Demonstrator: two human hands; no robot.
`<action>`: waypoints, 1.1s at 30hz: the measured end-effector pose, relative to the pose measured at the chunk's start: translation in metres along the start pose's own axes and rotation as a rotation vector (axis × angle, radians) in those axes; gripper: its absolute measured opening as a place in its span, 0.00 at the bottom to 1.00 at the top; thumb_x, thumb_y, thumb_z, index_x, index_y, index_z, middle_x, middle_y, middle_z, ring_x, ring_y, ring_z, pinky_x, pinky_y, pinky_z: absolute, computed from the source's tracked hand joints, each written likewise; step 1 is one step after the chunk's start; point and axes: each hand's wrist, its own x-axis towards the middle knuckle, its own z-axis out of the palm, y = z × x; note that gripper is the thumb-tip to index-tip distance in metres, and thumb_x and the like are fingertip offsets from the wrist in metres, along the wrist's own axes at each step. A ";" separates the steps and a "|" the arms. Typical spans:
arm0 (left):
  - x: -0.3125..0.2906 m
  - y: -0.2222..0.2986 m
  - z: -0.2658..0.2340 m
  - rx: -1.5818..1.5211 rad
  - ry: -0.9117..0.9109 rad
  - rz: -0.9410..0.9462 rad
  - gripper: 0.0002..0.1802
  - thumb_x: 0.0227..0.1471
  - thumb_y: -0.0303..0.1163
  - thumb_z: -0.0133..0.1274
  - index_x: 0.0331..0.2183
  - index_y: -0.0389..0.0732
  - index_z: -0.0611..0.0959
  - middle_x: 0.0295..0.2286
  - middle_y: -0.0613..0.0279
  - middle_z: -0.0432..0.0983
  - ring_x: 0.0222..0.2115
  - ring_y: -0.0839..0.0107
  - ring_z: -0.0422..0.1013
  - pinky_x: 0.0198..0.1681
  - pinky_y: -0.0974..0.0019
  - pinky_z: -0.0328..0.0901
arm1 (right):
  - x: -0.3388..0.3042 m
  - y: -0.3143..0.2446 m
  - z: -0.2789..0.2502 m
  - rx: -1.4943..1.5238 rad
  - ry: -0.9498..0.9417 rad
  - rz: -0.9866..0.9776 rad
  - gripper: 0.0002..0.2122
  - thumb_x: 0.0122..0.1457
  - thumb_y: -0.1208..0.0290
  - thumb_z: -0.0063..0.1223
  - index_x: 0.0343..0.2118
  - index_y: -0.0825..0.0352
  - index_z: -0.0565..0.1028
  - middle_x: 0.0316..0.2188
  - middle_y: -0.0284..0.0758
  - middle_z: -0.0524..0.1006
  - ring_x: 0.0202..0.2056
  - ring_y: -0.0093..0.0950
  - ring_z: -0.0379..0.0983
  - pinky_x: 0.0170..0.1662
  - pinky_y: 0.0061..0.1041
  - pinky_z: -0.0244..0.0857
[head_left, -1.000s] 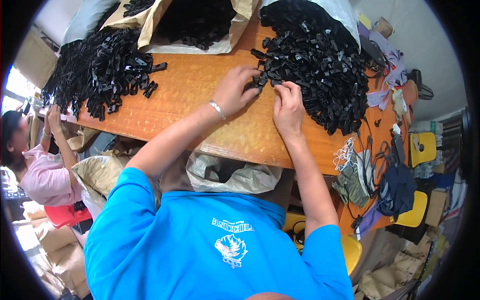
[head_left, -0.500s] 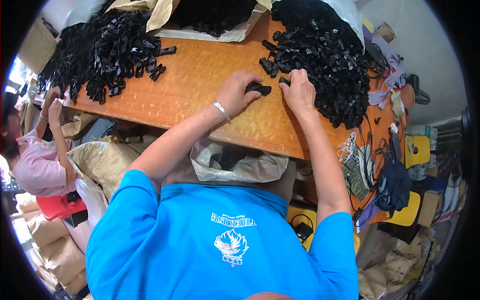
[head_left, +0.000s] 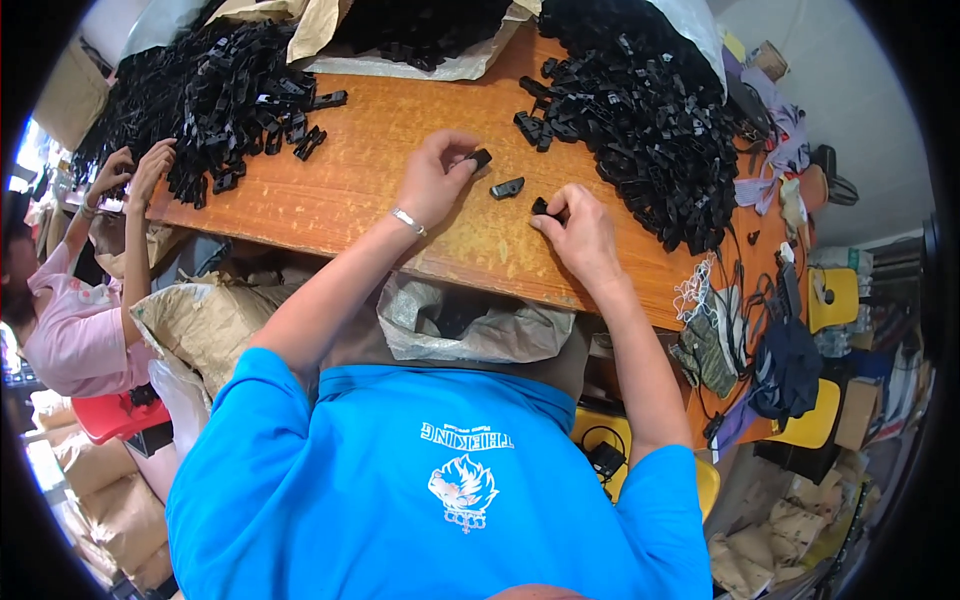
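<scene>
My left hand is closed on a small black plastic piece, whose end sticks out past the thumb and fingers just above the wooden table. In a pinch between thumb and fingers, my right hand has another small black plastic piece, mostly covered by the fingers. On the tabletop between the two hands lies a loose black piece, long and narrow with a greyish shine. A large pile of black plastic pieces spreads beyond my right hand.
Another pile of black pieces covers the table's far left; an opened sack of them lies at the back. Below the near edge hangs an open woven sack. A co-worker in pink reaches to the left pile. Cables and cloths crowd the right.
Both hands have drawn apart and nearer to me, the left one leftward. One black piece now lies loose between them. The co-worker's hands have moved to the left pile.
</scene>
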 end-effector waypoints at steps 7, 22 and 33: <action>-0.043 0.015 0.002 0.503 -0.353 0.477 0.07 0.57 0.28 0.64 0.37 0.37 0.86 0.36 0.52 0.82 0.40 0.54 0.79 0.47 0.57 0.73 | -0.016 0.004 0.007 0.037 0.103 -0.208 0.13 0.54 0.77 0.74 0.39 0.71 0.78 0.34 0.43 0.79 0.35 0.42 0.80 0.39 0.37 0.74; -0.056 0.020 -0.016 0.665 -0.259 0.467 0.17 0.46 0.33 0.72 0.40 0.40 0.87 0.39 0.54 0.78 0.45 0.49 0.72 0.49 0.51 0.69 | -0.024 -0.045 0.016 0.136 0.036 -0.295 0.12 0.56 0.78 0.68 0.44 0.68 0.82 0.39 0.45 0.78 0.39 0.50 0.79 0.41 0.43 0.75; -0.057 0.019 -0.016 0.658 -0.271 0.442 0.16 0.47 0.31 0.70 0.39 0.41 0.85 0.38 0.55 0.77 0.42 0.51 0.71 0.48 0.52 0.67 | -0.024 -0.042 0.020 0.229 0.021 -0.282 0.12 0.54 0.80 0.68 0.43 0.69 0.82 0.38 0.44 0.78 0.37 0.49 0.79 0.40 0.41 0.75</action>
